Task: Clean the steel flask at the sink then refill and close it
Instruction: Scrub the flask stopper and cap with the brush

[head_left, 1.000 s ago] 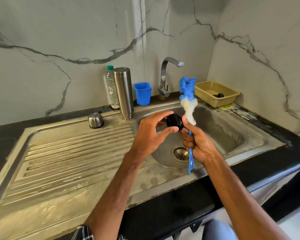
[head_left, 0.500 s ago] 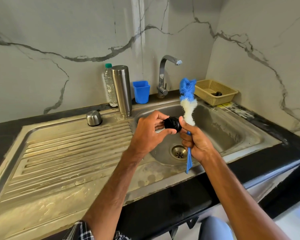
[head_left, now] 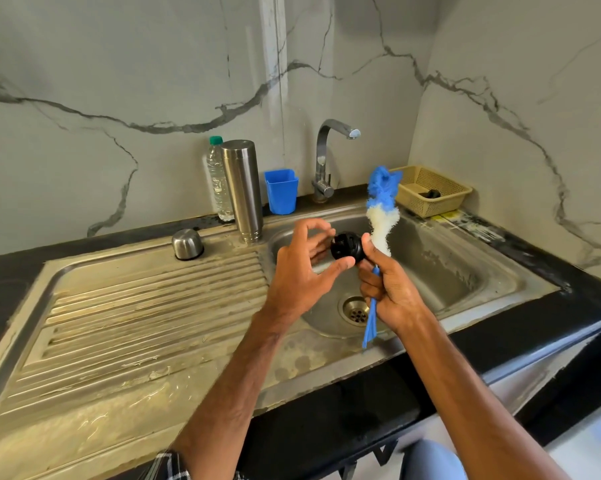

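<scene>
The steel flask (head_left: 241,188) stands on the back edge of the drainboard, left of the basin. Its rounded steel cap (head_left: 187,244) sits further left on the drainboard. Over the basin, my left hand (head_left: 299,271) curls its thumb and fingers round a black stopper (head_left: 346,249). My right hand (head_left: 390,294) grips the blue handle of a blue and white bottle brush (head_left: 382,209), bristles pointing up, and its thumb presses on the stopper's right side.
The steel sink (head_left: 465,271) has its drain (head_left: 356,308) below my hands and a tap (head_left: 323,161) behind, not running. A plastic water bottle (head_left: 217,181), a blue cup (head_left: 281,192) and a tan basket (head_left: 460,199) line the back counter.
My left fingers have shifted round the stopper, opening a little wider. Both hands stay over the basin with the brush upright.
</scene>
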Demonstrator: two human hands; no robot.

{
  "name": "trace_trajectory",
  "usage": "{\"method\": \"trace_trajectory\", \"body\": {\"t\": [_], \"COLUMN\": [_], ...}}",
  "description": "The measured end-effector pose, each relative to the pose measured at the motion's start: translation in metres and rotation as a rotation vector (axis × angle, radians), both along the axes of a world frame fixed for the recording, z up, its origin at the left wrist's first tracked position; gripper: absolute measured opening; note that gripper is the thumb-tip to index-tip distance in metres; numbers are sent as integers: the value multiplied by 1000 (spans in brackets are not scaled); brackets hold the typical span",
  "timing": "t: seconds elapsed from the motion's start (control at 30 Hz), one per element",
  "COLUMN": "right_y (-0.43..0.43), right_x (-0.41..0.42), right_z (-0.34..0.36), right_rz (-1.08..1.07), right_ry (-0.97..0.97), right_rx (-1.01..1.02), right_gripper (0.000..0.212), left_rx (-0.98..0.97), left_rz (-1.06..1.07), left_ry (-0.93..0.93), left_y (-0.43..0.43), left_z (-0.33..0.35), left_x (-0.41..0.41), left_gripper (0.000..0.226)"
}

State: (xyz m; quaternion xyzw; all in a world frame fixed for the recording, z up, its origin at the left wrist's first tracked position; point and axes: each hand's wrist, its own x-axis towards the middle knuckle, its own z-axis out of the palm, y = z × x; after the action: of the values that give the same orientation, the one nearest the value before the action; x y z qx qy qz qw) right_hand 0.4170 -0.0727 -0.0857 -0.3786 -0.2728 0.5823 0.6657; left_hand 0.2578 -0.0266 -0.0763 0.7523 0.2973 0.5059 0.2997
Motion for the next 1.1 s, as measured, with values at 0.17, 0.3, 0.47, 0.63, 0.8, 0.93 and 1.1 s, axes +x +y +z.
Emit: {"method": "trace_trajectory", "body": {"t": [0.17, 0.3, 0.47, 0.63, 0.8, 0.93, 1.1], "right_y": [-3, -16, -32, -53, -64, -64, -67], "right_x": [-4, -4, 9, 11, -1, -7, -11], "right_z": [4, 11, 28, 27, 30, 34, 32], "right_rz": [0, -3, -105, -102, -13, 28, 63], "right_ry": [-47, -184, -411, -451, -422, -427, -515], "right_rx": [-7, -64, -208, -173, -83, -39, -40], "right_gripper": [20, 32, 32, 29, 23, 19, 26], "left_rx": [-97, -182, -249, -511, -505, -461, -373], "left_rz": [7, -18, -68, -161, -232, -257, -225], "left_ry": [45, -38, -40, -247, -187, -156, -121], "left_y": [-4, -5, 0, 2, -1, -4, 0], "left_z": [-2, -4, -5, 1, -5, -6, -7], "left_x": [2, 4, 3, -2, 3, 7, 7], "left_gripper": [69, 56, 58, 56, 56, 64, 68]}}
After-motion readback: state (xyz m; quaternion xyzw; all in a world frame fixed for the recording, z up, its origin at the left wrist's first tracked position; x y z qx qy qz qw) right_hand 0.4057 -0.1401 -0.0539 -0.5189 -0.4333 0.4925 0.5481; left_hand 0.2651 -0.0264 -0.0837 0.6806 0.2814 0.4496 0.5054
